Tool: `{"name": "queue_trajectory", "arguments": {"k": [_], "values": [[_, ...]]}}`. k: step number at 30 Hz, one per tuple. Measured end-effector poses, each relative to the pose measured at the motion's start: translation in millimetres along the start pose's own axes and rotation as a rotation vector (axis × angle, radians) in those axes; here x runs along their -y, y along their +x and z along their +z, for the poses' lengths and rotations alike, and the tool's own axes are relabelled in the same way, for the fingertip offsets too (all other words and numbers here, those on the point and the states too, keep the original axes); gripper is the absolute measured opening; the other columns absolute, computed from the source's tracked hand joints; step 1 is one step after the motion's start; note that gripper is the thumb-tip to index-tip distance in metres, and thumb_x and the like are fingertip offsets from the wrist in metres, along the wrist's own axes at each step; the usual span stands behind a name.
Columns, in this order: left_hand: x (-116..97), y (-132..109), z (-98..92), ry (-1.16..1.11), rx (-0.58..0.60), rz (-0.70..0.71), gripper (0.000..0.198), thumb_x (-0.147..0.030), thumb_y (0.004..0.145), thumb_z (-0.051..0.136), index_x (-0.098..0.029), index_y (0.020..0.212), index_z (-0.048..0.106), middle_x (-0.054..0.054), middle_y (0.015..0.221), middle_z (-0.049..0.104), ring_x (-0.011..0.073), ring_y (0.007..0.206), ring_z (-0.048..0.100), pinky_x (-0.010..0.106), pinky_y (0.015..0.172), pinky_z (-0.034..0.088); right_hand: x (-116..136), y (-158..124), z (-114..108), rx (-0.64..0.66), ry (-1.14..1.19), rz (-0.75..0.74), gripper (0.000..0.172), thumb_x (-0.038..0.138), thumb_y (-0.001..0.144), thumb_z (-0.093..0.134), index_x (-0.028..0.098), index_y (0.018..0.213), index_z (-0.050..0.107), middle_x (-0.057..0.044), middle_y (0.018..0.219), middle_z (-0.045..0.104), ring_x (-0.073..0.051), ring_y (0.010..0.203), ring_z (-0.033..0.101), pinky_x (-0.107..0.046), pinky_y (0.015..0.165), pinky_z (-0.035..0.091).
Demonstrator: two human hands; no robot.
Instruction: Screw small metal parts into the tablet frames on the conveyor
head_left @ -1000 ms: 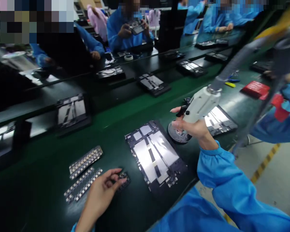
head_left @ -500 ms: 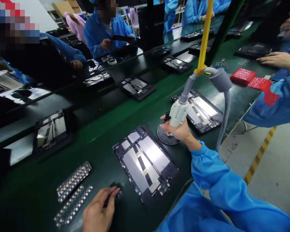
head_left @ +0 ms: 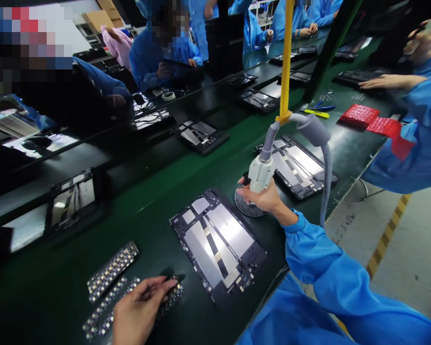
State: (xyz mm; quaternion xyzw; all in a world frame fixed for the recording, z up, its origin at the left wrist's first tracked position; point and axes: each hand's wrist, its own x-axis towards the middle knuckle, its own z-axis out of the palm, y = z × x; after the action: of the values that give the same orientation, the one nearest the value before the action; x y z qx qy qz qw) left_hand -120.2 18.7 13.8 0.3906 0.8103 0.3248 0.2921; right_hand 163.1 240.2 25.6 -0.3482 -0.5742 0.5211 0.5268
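Observation:
My right hand (head_left: pixel 263 199) is wrapped round a white electric screwdriver (head_left: pixel 261 173) that hangs on a grey hose from a yellow cord (head_left: pixel 286 57). Its tip points down over a round black dish (head_left: pixel 246 205). Just left of the dish an open tablet chassis (head_left: pixel 218 242) lies on the green belt. Near the bottom edge my left hand (head_left: pixel 138 314) rests with its fingertips pinched on a small strip of parts (head_left: pixel 173 293). Two longer strips of parts (head_left: pixel 112 271) lie to its left.
A second open chassis (head_left: pixel 296 165) lies right of the screwdriver, with more on the far black lane (head_left: pixel 200 134). Red trays (head_left: pixel 359 115) and a co-worker's blue sleeve (head_left: pixel 413 158) are at right. Other people in blue coats work across the line.
The view has steadied and dropped slightly. My left hand has slid a little left along the small strip. The screwdriver stays over the dish.

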Motion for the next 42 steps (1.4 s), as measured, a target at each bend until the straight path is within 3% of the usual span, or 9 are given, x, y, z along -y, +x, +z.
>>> {"name": "queue_trajectory", "arguments": {"k": [7,13,18,24,27,30,35,39,42], "values": [[-5.1,-15.0,-19.5,0.137,-0.186,0.437,0.028,-0.049,0.075,0.064,-0.024,0.080,0.076,0.005,0.082,0.072,0.0192,0.074,0.068,0.025,0.059,0.056,26.4,-8.3,10.0,-0.026,-0.012,-0.036,0.023,0.025,0.067,0.077,0.016,0.085,0.064,0.005,0.045,0.057,-0.011,0.037,0.050,-0.026,0.042,0.045],[-13.0,-25.9,-20.5,-0.009,-0.007,0.195,0.030,-0.042,0.079,0.057,-0.019,0.087,0.074,0.004,0.076,0.067,0.0143,0.055,0.064,0.027,0.052,0.055,61.3,-18.9,85.8,0.281,0.083,-0.032,0.024,0.025,0.071,0.074,0.018,0.091,0.065,0.005,0.052,0.058,-0.010,0.041,0.054,-0.024,0.042,0.048],[-6.3,-32.9,-24.3,-0.079,0.049,-0.017,0.035,-0.044,0.071,0.066,-0.014,0.089,0.071,0.007,0.070,0.071,0.0194,0.057,0.066,0.030,0.057,0.054,41.2,-20.8,142.9,0.447,0.034,-0.001,0.021,0.023,0.068,0.073,0.015,0.085,0.067,0.004,0.052,0.055,-0.011,0.047,0.054,-0.024,0.044,0.047],[0.9,-37.4,-28.5,0.143,0.057,0.311,0.028,-0.037,0.082,0.053,-0.023,0.088,0.076,0.004,0.078,0.070,0.0173,0.070,0.066,0.028,0.065,0.052,25.2,-18.8,146.8,0.440,-0.036,0.043,0.022,0.023,0.066,0.074,0.015,0.084,0.066,0.004,0.053,0.056,-0.010,0.044,0.053,-0.024,0.043,0.046],[4.1,-41.3,-25.4,0.119,0.019,0.266,0.028,-0.036,0.079,0.058,-0.021,0.096,0.074,0.003,0.075,0.071,0.0175,0.068,0.067,0.028,0.065,0.053,31.6,-20.3,148.2,0.430,-0.013,0.049,0.022,0.025,0.066,0.075,0.016,0.083,0.065,0.004,0.050,0.056,-0.010,0.040,0.051,-0.025,0.041,0.045],[5.7,-45.9,-19.6,0.018,-0.077,0.197,0.023,-0.041,0.075,0.066,-0.021,0.083,0.075,0.002,0.070,0.072,0.0179,0.065,0.067,0.029,0.064,0.055,38.5,-22.9,155.5,0.400,0.008,0.049,0.020,0.027,0.067,0.075,0.017,0.082,0.065,0.005,0.045,0.055,-0.011,0.038,0.051,-0.027,0.041,0.046],[1.9,-52.6,0.0,-0.242,-0.120,0.205,0.019,-0.036,0.076,0.067,-0.020,0.068,0.072,0.007,0.090,0.075,0.0201,0.083,0.071,0.032,0.080,0.056,34.5,-27.0,174.3,0.434,0.068,0.073,0.022,0.029,0.067,0.075,0.017,0.084,0.065,0.006,0.044,0.055,-0.011,0.038,0.052,-0.027,0.042,0.048],[-1.6,-60.0,17.6,-0.362,-0.026,0.111,0.022,-0.037,0.081,0.063,-0.016,0.078,0.070,0.002,0.060,0.069,0.0155,0.057,0.067,0.025,0.058,0.055,26.2,-27.8,182.0,0.438,0.072,0.100,0.025,0.028,0.065,0.076,0.016,0.085,0.066,0.006,0.045,0.054,-0.010,0.038,0.051,-0.025,0.041,0.047],[-0.7,-63.9,24.5,-0.243,-0.083,0.215,0.025,-0.032,0.088,0.055,-0.016,0.101,0.070,-0.002,0.056,0.065,0.0101,0.045,0.059,0.022,0.053,0.051,24.1,-27.7,182.7,0.436,0.066,0.101,0.024,0.028,0.066,0.076,0.016,0.084,0.065,0.006,0.046,0.054,-0.010,0.038,0.051,-0.025,0.041,0.047]]}}
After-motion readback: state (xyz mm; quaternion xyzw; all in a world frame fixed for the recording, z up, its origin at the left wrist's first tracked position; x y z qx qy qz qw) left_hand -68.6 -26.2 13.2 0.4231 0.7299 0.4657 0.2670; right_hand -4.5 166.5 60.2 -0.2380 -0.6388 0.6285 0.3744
